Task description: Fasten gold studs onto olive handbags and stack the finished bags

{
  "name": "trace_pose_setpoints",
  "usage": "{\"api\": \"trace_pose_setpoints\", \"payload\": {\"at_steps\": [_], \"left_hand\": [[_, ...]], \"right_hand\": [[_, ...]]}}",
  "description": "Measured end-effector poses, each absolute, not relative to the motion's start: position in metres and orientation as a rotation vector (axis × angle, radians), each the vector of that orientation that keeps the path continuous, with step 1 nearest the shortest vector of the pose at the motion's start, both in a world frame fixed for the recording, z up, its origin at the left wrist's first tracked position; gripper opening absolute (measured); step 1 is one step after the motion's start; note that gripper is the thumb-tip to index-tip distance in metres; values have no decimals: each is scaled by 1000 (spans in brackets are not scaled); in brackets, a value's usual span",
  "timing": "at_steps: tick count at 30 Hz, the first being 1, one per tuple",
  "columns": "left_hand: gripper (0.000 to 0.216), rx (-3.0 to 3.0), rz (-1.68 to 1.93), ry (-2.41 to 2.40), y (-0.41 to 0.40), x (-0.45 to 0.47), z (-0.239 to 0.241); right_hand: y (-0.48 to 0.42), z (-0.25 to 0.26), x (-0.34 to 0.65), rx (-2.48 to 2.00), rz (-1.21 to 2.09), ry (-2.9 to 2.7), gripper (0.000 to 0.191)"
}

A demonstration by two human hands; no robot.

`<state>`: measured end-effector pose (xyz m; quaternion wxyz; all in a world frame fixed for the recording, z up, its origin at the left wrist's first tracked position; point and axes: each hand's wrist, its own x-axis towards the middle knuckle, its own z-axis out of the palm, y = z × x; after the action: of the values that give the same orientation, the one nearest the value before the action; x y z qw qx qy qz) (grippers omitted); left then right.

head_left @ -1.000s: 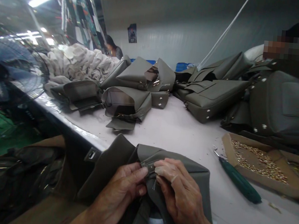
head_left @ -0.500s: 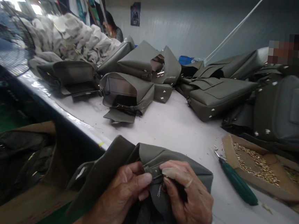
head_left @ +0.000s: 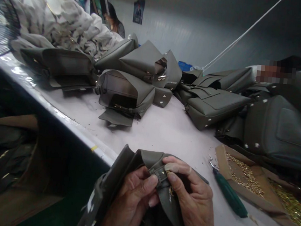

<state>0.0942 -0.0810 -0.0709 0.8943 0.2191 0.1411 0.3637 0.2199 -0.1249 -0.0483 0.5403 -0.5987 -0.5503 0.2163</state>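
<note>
— Looking at the bottom centre of the frame, I see both hands bent in toward each other over the olive bag. My left hand has its thumb pressed on the small strap tab, fingers curled under the bag's edge; my right hand pinches the same tab from the other side, forefinger laid across the top.

— Anything shifted since half a second ago?

— The bag and both hands sit lower and a little further right in the frame (the camera tipped, I think), and the tab with its stud now shows more clearly between the thumbs. The green-handled tool lies on the white table as before, just right of my right hand.

— Containers?

— A shallow cardboard tray at the lower right, holding a heap of small brass-coloured rivets. Further bags are piled across the middle of the frame.
</note>
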Motion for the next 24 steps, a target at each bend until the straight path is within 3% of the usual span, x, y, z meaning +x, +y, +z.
{"api": "trace_pose_setpoints", "payload": {"at_steps": [9, 24], "left_hand": [[14, 487, 787, 279, -86, 94, -67], [11, 573, 814, 283, -90, 86, -59]], "right_hand": [[-125, -46, 223, -1371, 661, -1247, 6], [-122, -5, 220, -1433, 369, -1729, 11]]}}
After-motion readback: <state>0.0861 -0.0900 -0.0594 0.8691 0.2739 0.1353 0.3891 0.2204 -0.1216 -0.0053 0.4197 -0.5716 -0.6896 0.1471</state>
